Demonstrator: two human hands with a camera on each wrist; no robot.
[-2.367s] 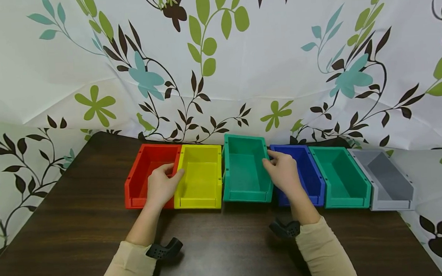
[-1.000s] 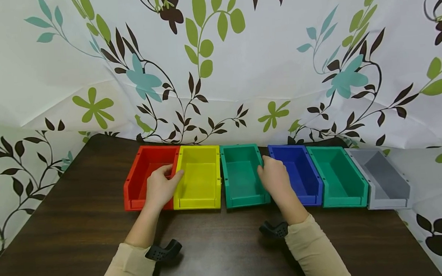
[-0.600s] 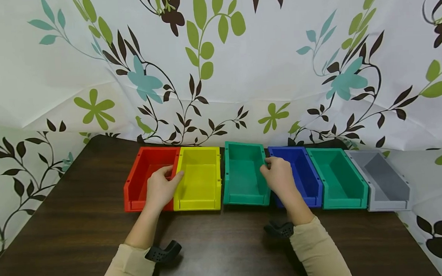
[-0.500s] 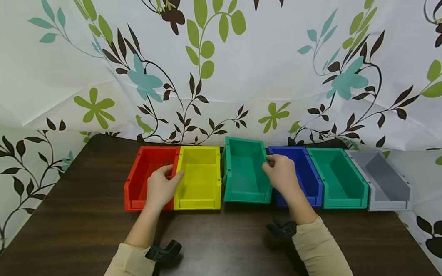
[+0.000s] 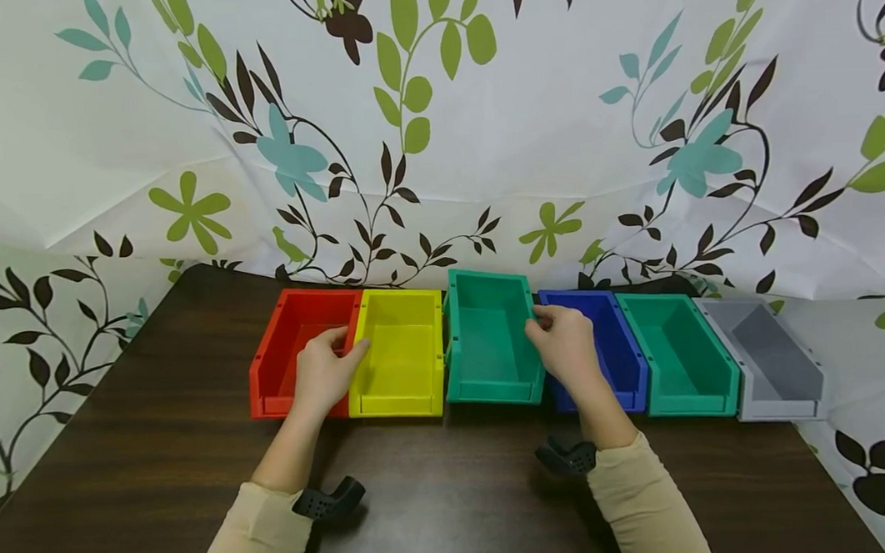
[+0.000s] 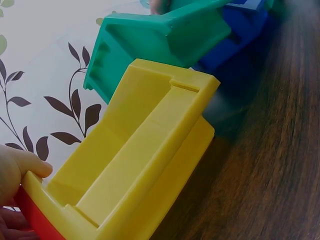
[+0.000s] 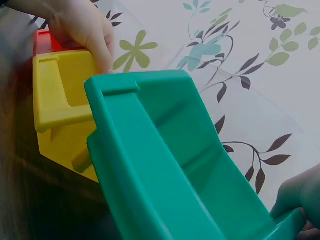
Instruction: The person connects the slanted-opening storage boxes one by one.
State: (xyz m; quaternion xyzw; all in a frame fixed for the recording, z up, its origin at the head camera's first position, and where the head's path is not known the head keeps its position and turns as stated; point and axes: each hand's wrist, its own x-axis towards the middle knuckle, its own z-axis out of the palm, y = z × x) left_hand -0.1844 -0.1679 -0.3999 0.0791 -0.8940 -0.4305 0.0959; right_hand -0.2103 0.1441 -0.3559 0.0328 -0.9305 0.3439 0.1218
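Observation:
My left hand holds the adjoining side walls of the red bin and the yellow bin, thumb on the yellow side. Between the thumb and fingers of my right hand is the right wall of a green bin. That bin is lifted and slightly tilted beside the yellow one. From the left wrist, its side shows raised behind the yellow bin's front. In the right wrist view the green bin fills the middle, and right-hand fingers touch its wall at the lower right.
To the right of my right hand stand a blue bin, a second green bin and a grey bin, side by side. Dark wood tabletop lies in front. Behind hangs a leaf-patterned sheet.
About a second ago the held green bin sat lower, level with the yellow one; my right hand has raised it, moving slightly right. My left hand keeps its hold on the red and yellow bins.

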